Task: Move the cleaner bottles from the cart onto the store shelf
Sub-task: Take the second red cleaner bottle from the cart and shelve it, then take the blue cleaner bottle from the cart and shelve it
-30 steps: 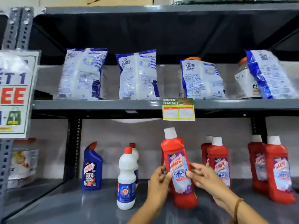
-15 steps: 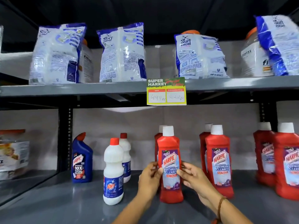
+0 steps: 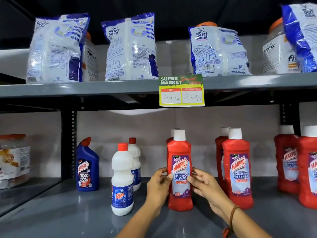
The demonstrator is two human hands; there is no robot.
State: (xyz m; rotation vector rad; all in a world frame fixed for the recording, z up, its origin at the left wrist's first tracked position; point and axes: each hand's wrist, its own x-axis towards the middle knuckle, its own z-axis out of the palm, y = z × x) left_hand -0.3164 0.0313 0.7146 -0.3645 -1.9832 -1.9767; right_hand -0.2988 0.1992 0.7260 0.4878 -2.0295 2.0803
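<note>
Scene was evenly lit, moderately bright, light falling from above and in front. Underside of the top area stayed near black. Upper shelf [image 3: 85,88] cast a dark band beneath its edge, and a pale bright patch sat on the back wall [image 3: 120,124] just under it. Soft glare streaks showed on the lower shelf [image 3: 68,212], with faint bottle reflections. Detergent bags [image 3: 58,48] had shiny highlights on the plastic. Centre was fairly sharp: price tag [image 3: 181,91] and red bottle [image 3: 180,169] label readable. Edges were soft and smeared, strongest at the far right and left. Wide-angle bowing bent the shelf lines and tilted the outer bags. Mild compression blur overall.
</note>
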